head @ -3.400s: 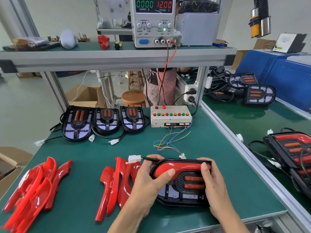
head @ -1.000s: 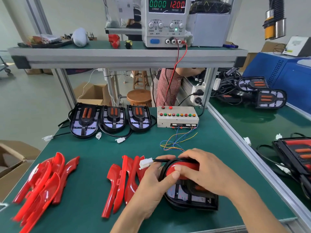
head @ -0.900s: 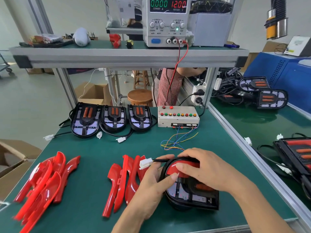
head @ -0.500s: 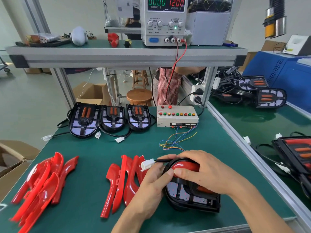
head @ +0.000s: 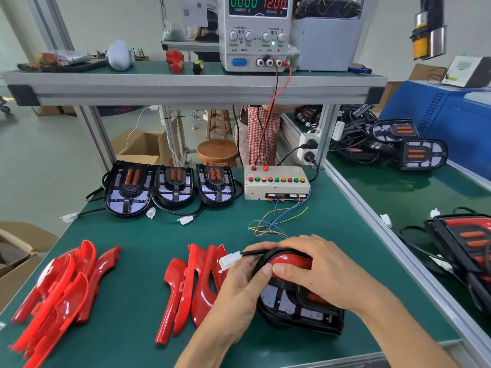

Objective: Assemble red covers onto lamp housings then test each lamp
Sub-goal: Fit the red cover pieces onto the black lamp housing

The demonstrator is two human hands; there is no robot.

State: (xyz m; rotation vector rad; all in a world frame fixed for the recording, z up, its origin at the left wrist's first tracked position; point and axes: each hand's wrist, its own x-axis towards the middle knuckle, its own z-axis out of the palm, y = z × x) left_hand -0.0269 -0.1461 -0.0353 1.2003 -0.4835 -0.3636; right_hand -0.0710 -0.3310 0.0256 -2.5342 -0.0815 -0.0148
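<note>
The person is seating a red cover [head: 289, 261] onto the rounded far end of a black lamp housing [head: 300, 309], which is lying on the green worktop [head: 225, 229] directly in front of them, its long axis running from that rounded end back toward its square near end. The right hand [head: 318, 272] is lying over the top of the cover, fingers stretched leftward and pressing down on it. The left hand [head: 244, 285] is gripping the housing's left edge, its thumb pressing on the cover's left tip just beside the right fingertips. Both hands are on the part, so neither needs to travel to finish seating it.

The housing's black lead is arching over the left hand, and its white connector [head: 228, 261] is hanging free, not plugged in. The test box [head: 276, 181] with its row of coloured buttons is sitting well beyond the hands, its loose coloured wires [head: 273, 221] trailing toward the housing; testing looks like the step to come, with the connector needing to reach those wires.

Spare red covers [head: 191, 288] are lying just left of the left hand, another heap [head: 58, 288] further left. Three bare housings [head: 170, 187] are lined up at the back. Nothing is blocking the path to the test box.
</note>
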